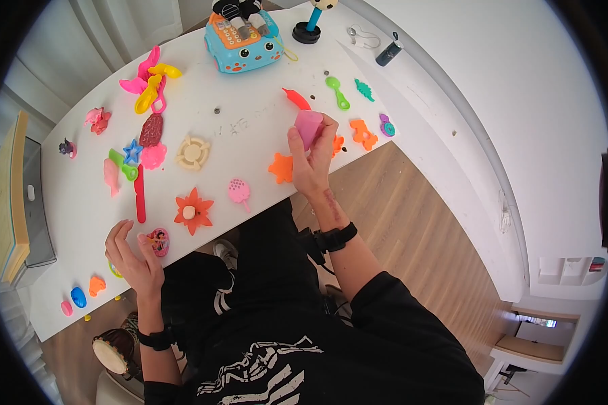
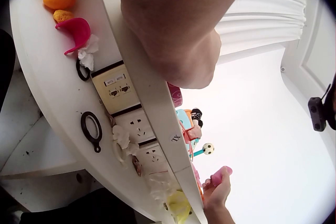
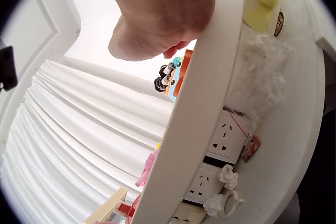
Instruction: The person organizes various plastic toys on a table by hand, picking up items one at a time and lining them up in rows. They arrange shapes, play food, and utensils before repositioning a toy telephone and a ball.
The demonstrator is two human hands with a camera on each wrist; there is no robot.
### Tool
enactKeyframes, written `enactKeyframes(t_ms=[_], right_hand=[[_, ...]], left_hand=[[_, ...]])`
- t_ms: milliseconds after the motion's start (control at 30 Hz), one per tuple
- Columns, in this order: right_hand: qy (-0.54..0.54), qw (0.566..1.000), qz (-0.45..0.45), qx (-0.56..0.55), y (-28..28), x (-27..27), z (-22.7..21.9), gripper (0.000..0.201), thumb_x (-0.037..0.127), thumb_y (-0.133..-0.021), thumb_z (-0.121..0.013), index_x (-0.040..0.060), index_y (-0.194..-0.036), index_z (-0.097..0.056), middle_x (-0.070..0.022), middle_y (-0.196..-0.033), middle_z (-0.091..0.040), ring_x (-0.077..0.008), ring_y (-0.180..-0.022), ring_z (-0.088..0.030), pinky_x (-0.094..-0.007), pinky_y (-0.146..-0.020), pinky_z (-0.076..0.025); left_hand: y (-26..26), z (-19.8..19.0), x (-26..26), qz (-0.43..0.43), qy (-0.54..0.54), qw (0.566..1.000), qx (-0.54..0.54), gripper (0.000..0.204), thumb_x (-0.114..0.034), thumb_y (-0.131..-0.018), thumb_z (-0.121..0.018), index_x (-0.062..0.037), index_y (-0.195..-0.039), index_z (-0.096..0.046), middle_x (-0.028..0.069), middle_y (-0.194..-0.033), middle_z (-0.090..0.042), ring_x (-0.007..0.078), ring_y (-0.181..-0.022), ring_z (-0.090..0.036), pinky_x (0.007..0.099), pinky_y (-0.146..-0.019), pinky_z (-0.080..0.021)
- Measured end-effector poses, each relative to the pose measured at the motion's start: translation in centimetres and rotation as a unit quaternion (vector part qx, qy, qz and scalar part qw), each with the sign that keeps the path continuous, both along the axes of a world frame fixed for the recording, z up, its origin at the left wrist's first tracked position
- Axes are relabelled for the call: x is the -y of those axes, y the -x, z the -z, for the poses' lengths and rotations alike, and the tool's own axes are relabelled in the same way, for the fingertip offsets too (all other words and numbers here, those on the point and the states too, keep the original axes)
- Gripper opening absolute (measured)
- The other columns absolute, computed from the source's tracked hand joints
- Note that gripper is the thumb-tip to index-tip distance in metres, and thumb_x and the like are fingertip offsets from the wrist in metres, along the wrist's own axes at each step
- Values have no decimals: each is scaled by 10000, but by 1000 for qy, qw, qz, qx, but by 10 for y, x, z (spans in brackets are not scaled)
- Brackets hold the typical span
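Note:
My right hand (image 1: 312, 169) grips a pink-purple block-like piece (image 1: 308, 127) between thumb and fingers, above the table's front edge. The same hand and piece show small in the left wrist view. Below it on the table lie an orange star-like shape (image 1: 281, 167) and a red curved piece (image 1: 296, 99). My left hand (image 1: 135, 262) is over the front edge at the left, fingers loosely bent and apart from the thumb. Its thumb tip overlaps a pink heart-shaped piece with a printed picture (image 1: 159, 242). In the wrist views, both hands' fingers are mostly hidden.
The white table (image 1: 243, 145) holds an orange flower (image 1: 194, 210), a pink popsicle shape (image 1: 239, 192), a cream ring (image 1: 193, 153) and a red knife (image 1: 140, 194). A blue toy phone (image 1: 246, 50) stands at the back. A shelf with sockets (image 3: 226, 137) runs under the tabletop.

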State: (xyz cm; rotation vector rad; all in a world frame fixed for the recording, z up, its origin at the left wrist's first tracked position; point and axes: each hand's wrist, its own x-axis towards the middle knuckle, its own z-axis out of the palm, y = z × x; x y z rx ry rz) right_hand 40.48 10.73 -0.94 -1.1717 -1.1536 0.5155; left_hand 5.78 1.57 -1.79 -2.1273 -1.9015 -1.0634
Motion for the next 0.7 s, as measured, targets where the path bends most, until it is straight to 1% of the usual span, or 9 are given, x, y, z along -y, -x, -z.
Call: enactKeyframes(t_ms=[233,300,433,500,700], right_hand=[[4,1000,-3,-5,0,1,-1,473,118,-964,-700,-4,-1326,-422,-83,-1103,-557,-135,-939,-539,-301,-837,-478],[5,1000,2,13,0,1,-2,473,120,-965,-698,-3,-1327,-419,-82,-1100,-552,-137,-935,-538,-304,-834,-478],[8,1000,4,13,0,1,-2,472,121,-966,-696,-2,-1326,-418,-83,-1101,-547,-139,-938,-536,-306,-836,-477],[7,1000,-2,-3,0,1,-1,471,124,-968,-695,-2,-1327,-417,-86,-1108,-542,-144,-953,-533,-309,-847,-474],[9,1000,1,5,-1,1,0,482,131,-970,-695,-3,-1337,-413,-89,-1111,-540,-152,-971,-533,-317,-863,-470]], left_hand=[[0,0,-1,0,-2,1000,0,277,-157,-982,-585,8,-1202,-622,166,-1249,-635,339,-1162,-586,428,-999,-385],[-1,0,0,0,-3,1000,-1,277,-156,-981,-585,8,-1201,-622,166,-1248,-635,339,-1162,-587,428,-998,-385],[0,0,0,0,-2,1000,1,280,-153,-978,-585,6,-1206,-622,165,-1249,-635,337,-1162,-589,426,-997,-383],[0,0,0,1,-2,1000,0,282,-152,-977,-586,5,-1208,-622,165,-1250,-634,336,-1162,-589,426,-997,-383],[0,-1,0,1,-3,1000,-3,283,-153,-976,-587,5,-1208,-623,162,-1249,-636,333,-1167,-590,426,-999,-383]])
